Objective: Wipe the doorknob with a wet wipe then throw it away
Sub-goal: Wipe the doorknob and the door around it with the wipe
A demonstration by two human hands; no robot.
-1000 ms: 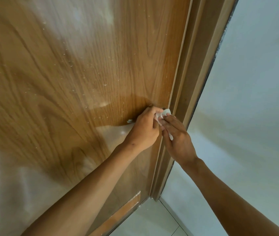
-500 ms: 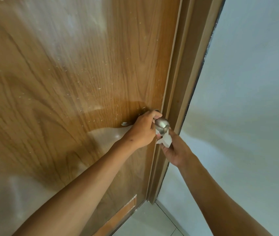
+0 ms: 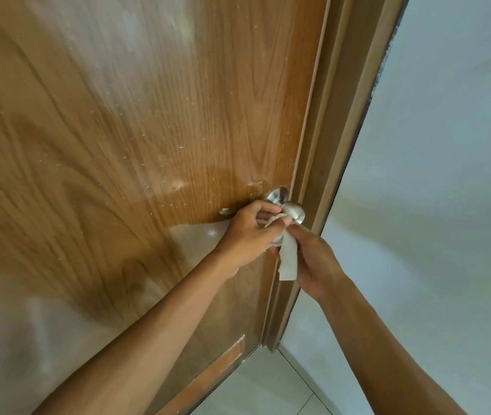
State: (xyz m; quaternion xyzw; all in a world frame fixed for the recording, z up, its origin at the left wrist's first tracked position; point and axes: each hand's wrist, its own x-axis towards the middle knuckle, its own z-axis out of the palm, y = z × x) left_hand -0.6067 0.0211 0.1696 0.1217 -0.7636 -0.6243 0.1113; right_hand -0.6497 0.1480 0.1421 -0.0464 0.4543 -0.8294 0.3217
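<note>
A round silver doorknob sticks out of the brown wooden door near its right edge, its metal rose plate behind it. The white wet wipe hangs crumpled just under the knob. My left hand grips the wipe's upper end against the knob's underside. My right hand pinches the wipe's lower part from the right, a loose strip dangling below the fingers. Part of the wipe is hidden between the two hands.
The brown door frame runs right beside the knob. A pale wall fills the right side. Light floor tiles show at the bottom. A small screw or stud sits on the door left of my left hand.
Both hands slid off the knob's face to below it, leaving the silver knob uncovered. The wipe, first pressed on the knob, now hangs beneath it between both hands.
</note>
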